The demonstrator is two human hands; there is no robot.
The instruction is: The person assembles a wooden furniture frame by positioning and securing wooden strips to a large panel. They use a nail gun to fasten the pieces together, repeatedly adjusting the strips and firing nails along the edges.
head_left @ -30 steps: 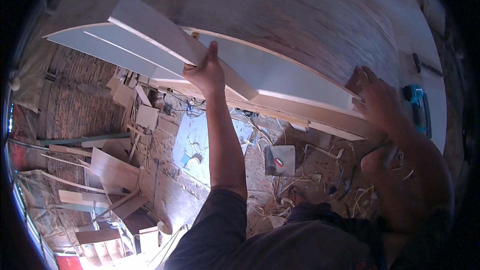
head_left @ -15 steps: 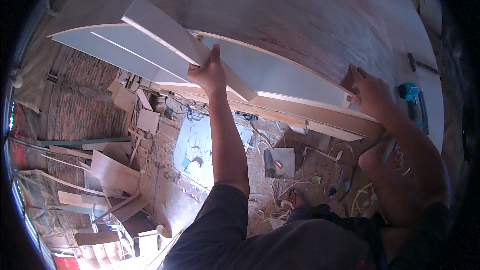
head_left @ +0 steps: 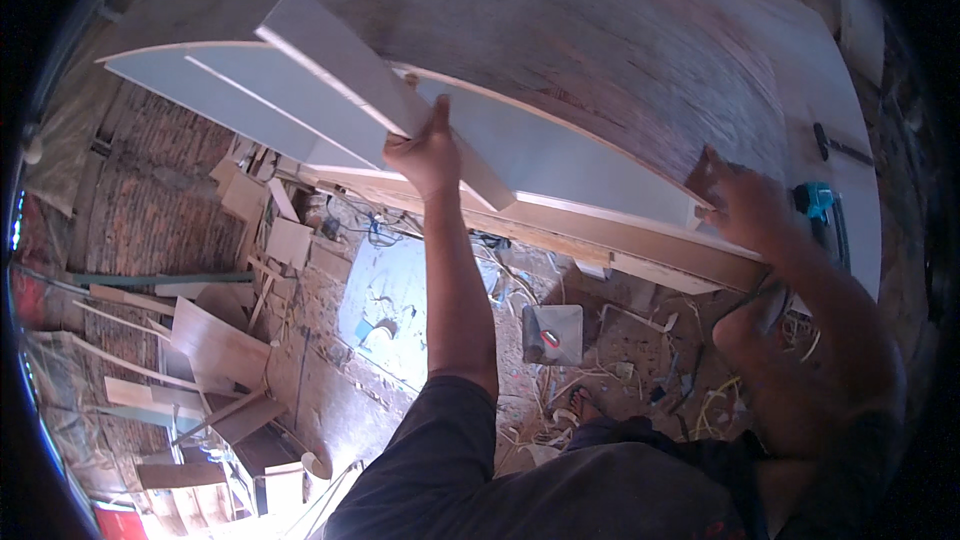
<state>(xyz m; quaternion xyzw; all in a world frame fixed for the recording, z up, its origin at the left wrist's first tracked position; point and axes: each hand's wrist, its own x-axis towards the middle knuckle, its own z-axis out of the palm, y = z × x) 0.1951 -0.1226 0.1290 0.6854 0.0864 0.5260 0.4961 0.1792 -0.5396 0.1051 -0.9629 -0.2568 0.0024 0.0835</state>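
My left hand [head_left: 428,158] is closed around a long pale board [head_left: 340,60], with the thumb pointing up along its side. The board lies slanted across the open front of a pale-lined cabinet-like wooden piece [head_left: 560,155]. On top of that piece spreads a large thin brown wood sheet [head_left: 600,60], its front edge bowed up over the gap. At the sheet's near right corner my right hand [head_left: 748,205] grips the edge, fingers over the top. A small pale block shows under the corner, partly covered by this hand.
A teal and black power tool [head_left: 818,202] and a hammer [head_left: 845,145] lie on the white surface at right. Below, cables and scraps litter the floor around a grey square container [head_left: 553,334]. Cut boards [head_left: 215,340] lean and lie at lower left.
The view has shifted slightly. Both hands keep their grips, on the pale board and at the sheet's corner; little else differs.
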